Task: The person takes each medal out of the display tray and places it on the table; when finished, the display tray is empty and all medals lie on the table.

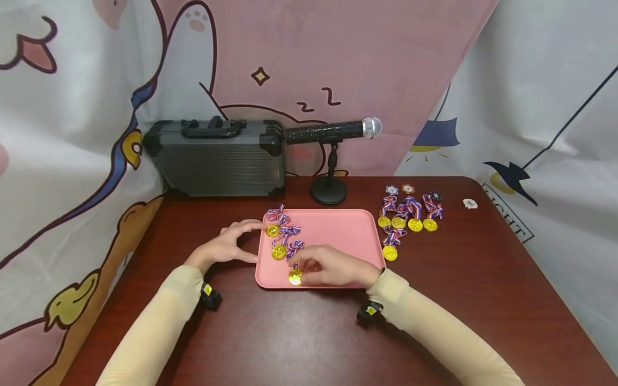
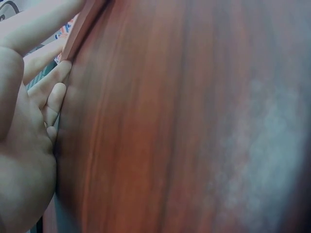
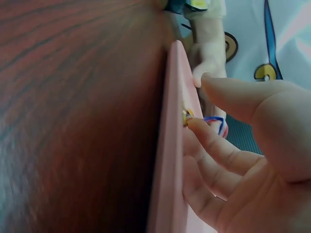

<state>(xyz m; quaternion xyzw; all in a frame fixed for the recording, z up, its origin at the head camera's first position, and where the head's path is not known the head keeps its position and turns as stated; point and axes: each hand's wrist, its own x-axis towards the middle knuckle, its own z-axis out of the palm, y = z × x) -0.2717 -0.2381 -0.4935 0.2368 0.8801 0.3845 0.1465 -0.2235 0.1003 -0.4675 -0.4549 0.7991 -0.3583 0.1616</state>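
Note:
A pink tray [image 1: 333, 236] lies on the table. My left hand [image 1: 224, 244] rests at its left edge, thumb and fingers spread apart and touching the rim. Over the tray's front part is my right hand [image 1: 330, 266], its fingertips at a gold medal [image 1: 295, 276] with a striped ribbon. In the right wrist view the thumb stands apart from the index finger [image 3: 218, 145], which touches near the medal [image 3: 185, 118]. Two more gold medals, an upper one [image 1: 272, 230] and a lower one [image 1: 279, 252], lie along the tray's left side with bunched red, white and blue ribbons.
Several gold medals [image 1: 415, 224] with ribbons lie right of the tray. Poker chips [image 1: 392, 190] lie behind them, and a white chip [image 1: 470, 203] farther right. A metal case [image 1: 222, 161] and a microphone [image 1: 333, 132] on a stand [image 1: 329, 190] occupy the back.

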